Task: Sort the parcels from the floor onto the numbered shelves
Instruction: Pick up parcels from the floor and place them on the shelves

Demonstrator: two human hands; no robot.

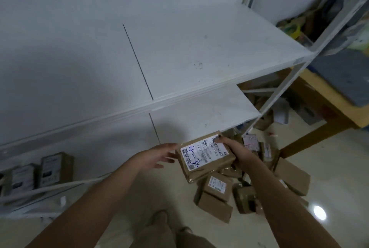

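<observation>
White shelving fills the view, with a bare upper shelf (pixel 199 48) and a bare lower shelf (pixel 199 116) beneath it, above a pale glossy floor (pixel 329 167). In front of the lower shelf's edge a brown parcel (pixel 211 169) is held in the air, its white label (pixel 201 154) facing up and marked in blue pen "4-34". The right hand (pixel 237 153) grips the parcel's right side, thumb on top by the barcode and fingers underneath. The left hand (pixel 157 155) is flat with its fingers stretched towards the parcel's left edge; whether they touch it is unclear. Below lies a pile of parcels (pixel 217 197) on the floor. Two labelled boxes (pixel 54 169) stand on the bottom shelf at left. A wooden surface (pixel 319 96) stands at right.
</observation>
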